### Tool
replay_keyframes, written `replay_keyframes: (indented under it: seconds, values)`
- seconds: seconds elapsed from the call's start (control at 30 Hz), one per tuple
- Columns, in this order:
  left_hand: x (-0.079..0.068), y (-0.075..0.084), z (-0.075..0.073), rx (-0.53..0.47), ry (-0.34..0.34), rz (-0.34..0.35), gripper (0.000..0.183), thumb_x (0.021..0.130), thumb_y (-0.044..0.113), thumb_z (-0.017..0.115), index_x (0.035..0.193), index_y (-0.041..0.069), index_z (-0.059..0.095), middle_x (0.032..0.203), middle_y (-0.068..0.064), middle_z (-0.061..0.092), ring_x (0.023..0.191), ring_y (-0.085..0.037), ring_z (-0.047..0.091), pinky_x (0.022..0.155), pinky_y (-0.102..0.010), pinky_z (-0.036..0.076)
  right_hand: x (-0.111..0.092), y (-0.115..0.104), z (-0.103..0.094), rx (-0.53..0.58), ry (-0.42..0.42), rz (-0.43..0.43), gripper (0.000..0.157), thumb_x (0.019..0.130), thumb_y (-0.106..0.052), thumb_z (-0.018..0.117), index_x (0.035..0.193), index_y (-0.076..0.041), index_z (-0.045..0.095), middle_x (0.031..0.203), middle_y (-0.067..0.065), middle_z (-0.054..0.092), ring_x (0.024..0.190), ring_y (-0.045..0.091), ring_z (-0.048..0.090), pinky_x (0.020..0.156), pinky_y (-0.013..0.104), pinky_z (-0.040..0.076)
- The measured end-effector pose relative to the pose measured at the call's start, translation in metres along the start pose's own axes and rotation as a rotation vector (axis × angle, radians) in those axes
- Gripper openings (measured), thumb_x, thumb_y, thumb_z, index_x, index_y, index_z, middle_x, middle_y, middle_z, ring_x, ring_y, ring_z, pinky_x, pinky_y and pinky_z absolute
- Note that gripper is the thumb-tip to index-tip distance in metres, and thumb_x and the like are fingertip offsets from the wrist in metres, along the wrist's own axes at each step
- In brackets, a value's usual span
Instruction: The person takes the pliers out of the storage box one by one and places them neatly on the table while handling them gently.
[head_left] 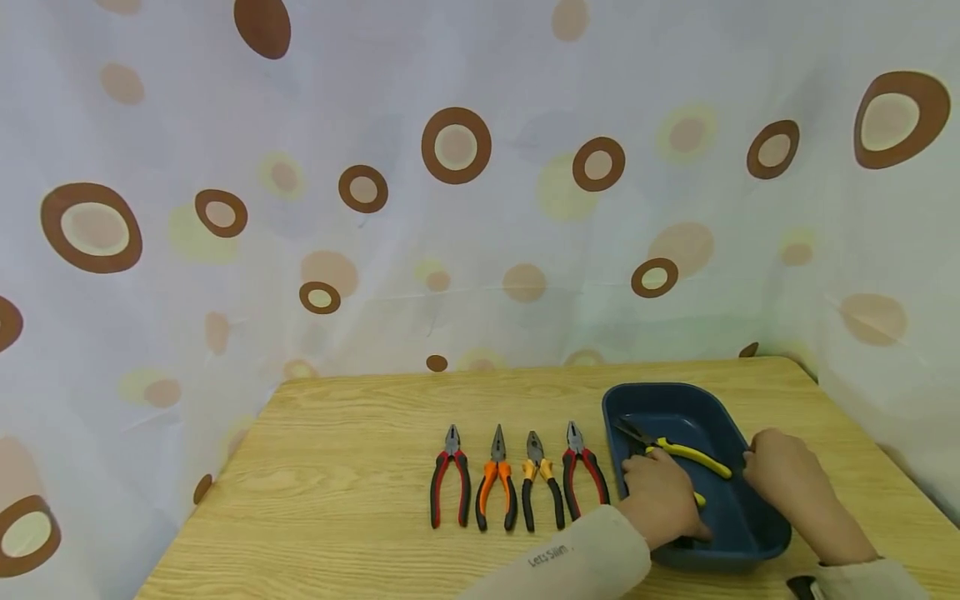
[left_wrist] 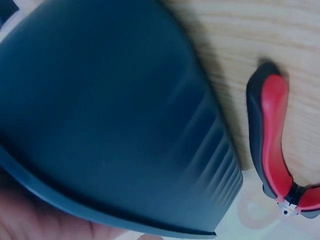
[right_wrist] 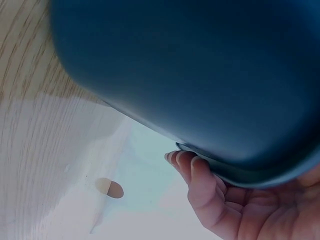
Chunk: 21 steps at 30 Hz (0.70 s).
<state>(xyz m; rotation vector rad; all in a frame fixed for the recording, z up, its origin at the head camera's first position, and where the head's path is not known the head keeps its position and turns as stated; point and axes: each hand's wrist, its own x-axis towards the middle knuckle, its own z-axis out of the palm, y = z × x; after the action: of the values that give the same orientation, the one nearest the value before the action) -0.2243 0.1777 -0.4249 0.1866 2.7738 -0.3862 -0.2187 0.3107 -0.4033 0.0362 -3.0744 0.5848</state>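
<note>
A dark blue plastic tub (head_left: 667,396) stands at the right of the table. My left hand (head_left: 663,496) reaches down into it, over long-nose pliers with yellow handles (head_left: 693,457), covering part of one handle. Its fingertips are hidden, and I cannot tell whether they grip the pliers. In the left wrist view, part of that hand (left_wrist: 45,215) shows beyond the tub's rim (left_wrist: 95,212). My right hand (head_left: 787,479) holds the tub's right rim; in the right wrist view its curled fingers (right_wrist: 202,180) meet the rim's edge.
Left of the tub, several pliers lie in a row, jaws pointing away: red-black pliers (head_left: 451,475), orange-black long-nose pliers (head_left: 497,479), yellow-black pliers (head_left: 542,479) and another red-black pair (head_left: 583,467) close beside the tub. A spotted curtain (head_left: 480,217) hangs behind the wooden table (head_left: 337,467).
</note>
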Motion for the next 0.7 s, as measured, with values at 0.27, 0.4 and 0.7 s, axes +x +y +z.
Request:
replay_keyframes:
  seconds: [0.27, 0.4, 0.7]
  values:
    - [0.0016, -0.0011, -0.0045, -0.093, -0.051, -0.061, 0.107, 0.058, 0.081, 0.068, 0.146, 0.035, 0.03, 0.14, 0.01, 0.042, 0.12, -0.017, 0.05, 0.091, -0.03, 0.045, -0.0003, -0.0019, 0.0015, 0.003, -0.004, 0.006, 0.017, 0.088, 0.001, 0.054, 0.075, 0.012, 0.058, 0.068, 0.018, 0.058, 0.061, 0.029, 0.056, 0.055, 0.045, 0.046]
    - [0.0023, 0.0004, -0.0058, -0.054, -0.054, -0.069, 0.104, 0.058, 0.081, 0.068, 0.145, 0.037, 0.031, 0.142, 0.015, 0.036, 0.121, -0.017, 0.049, 0.091, -0.03, 0.044, 0.0006, -0.002, 0.002, 0.007, 0.009, -0.002, 0.017, 0.087, 0.002, 0.053, 0.074, 0.011, 0.058, 0.067, 0.018, 0.057, 0.06, 0.029, 0.055, 0.054, 0.045, 0.045]
    - [-0.0003, -0.0008, -0.0074, -0.168, -0.065, -0.111, 0.107, 0.057, 0.077, 0.073, 0.146, 0.036, 0.029, 0.134, 0.004, 0.047, 0.117, -0.018, 0.05, 0.087, -0.031, 0.047, -0.0002, -0.0027, 0.0029, 0.008, 0.01, 0.0, 0.017, 0.087, 0.002, 0.054, 0.079, 0.016, 0.059, 0.068, 0.02, 0.059, 0.06, 0.029, 0.057, 0.054, 0.046, 0.047]
